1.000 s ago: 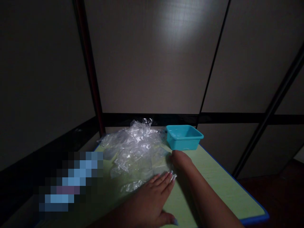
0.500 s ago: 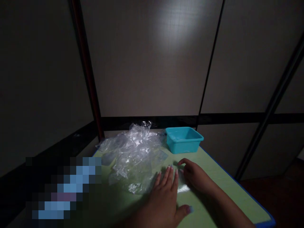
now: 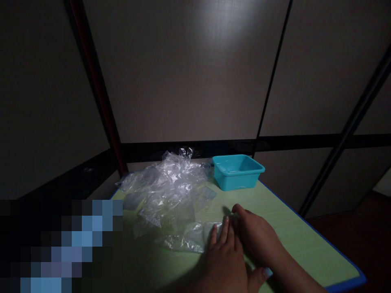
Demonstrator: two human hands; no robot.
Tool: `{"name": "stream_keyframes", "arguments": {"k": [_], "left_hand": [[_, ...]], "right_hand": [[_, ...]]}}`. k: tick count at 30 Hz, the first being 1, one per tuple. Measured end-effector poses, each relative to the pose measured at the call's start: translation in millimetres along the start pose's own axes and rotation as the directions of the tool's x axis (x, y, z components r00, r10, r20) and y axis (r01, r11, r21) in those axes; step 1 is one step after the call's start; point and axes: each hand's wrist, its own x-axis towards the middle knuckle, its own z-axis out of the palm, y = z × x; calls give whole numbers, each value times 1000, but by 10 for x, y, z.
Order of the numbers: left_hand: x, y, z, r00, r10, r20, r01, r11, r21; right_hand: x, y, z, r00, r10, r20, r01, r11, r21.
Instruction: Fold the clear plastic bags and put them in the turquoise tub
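A clear plastic bag (image 3: pixel 191 236) lies flattened on the light green table, its right end under my hands. My left hand (image 3: pixel 226 256) rests palm down on that bag, fingers stretched forward and the thumb out to the right. Close against its right side, my right hand (image 3: pixel 258 232) is curled with thumb and fingers together at the bag's right end; the pinched part is mostly hidden. Behind the flattened bag a loose heap of crumpled clear plastic bags (image 3: pixel 174 183) spreads over the table's back left.
A turquoise plastic basin (image 3: pixel 238 181) stands at the back right of the green table (image 3: pixel 293 228), which has a blue edge. Sliding panel doors (image 3: pixel 189 81) rise right behind the table. A pixelated patch (image 3: pixel 71 244) covers the lower left.
My left hand has slid right along the bag, close to my right hand, uncovering more of the flattened plastic. My right hand has closed at its end. The view has shifted slightly.
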Motion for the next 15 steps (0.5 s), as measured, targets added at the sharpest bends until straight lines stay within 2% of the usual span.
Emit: {"name": "stream_keyframes", "arguments": {"k": [5,10,15], "left_hand": [[-122,-13,-30,994,-100,-43,102,994,35],[-289,-85,-47,979,-165,-118,172,983,56],[-473,-186,-60,943,-263,-202,291,949,123]], "right_hand": [[27,36,46,1000,7,4,-6,997,-83],[33,49,22,1000,-11,5,12,996,-89],[6,44,-17,1000,2,-2,-2,996,-87]]}}
